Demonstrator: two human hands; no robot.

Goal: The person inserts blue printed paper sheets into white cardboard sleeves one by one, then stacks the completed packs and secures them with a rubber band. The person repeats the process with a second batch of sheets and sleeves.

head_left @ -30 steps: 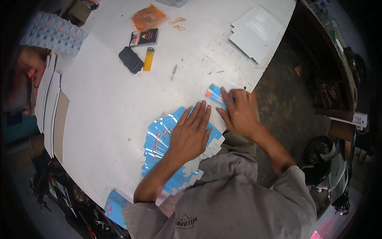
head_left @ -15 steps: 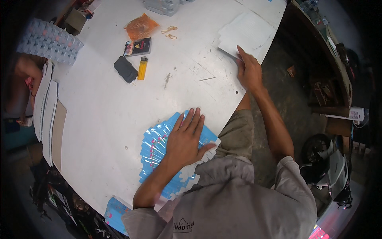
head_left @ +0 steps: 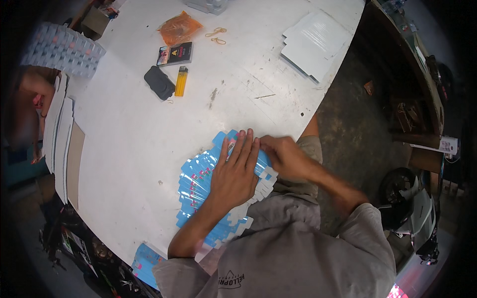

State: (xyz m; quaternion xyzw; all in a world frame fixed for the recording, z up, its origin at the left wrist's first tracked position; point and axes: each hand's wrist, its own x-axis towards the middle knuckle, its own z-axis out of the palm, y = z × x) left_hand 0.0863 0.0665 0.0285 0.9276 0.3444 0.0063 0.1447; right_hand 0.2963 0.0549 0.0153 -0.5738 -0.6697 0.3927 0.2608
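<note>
Left hand (head_left: 233,174): palm down, fingers straight and only slightly parted, laid over the fan, apparently to keep its layers from sliding.
Right hand (head_left: 284,155): fingers curled at the fan's 2 o'clock edge, close beside the left fingertips; I cannot tell whether they pinch a piece.
Blue fan (head_left: 193,180): overlapping glossy card pieces under the left hand, at the table's near edge; the stagger bares a strip of each, presumably so edges are easy to reach singly.
In the way: the left forearm crosses the fan's lower part, and the grey shirt (head_left: 303,243) crowds it at 6 o'clock.
Clock: directions below run from the fan.
Yellow lighter (head_left: 181,83): 11 o'clock, beside a black case (head_left: 159,83), with a black box (head_left: 175,53) and orange bag (head_left: 180,28) beyond, seemingly parked out of reach of the work.
Rubber bands (head_left: 218,40): 12 o'clock, loose.
White stack (head_left: 318,44): 1 o'clock, notched sheets piled flat near the table (head_left: 124,149) edge.
Second blue stack (head_left: 146,263): between 7 and 8 o'clock, partly behind the left sleeve.
White boards (head_left: 61,144): between 9 and 10 o'clock, with another person's arm (head_left: 39,82) beyond.
</note>
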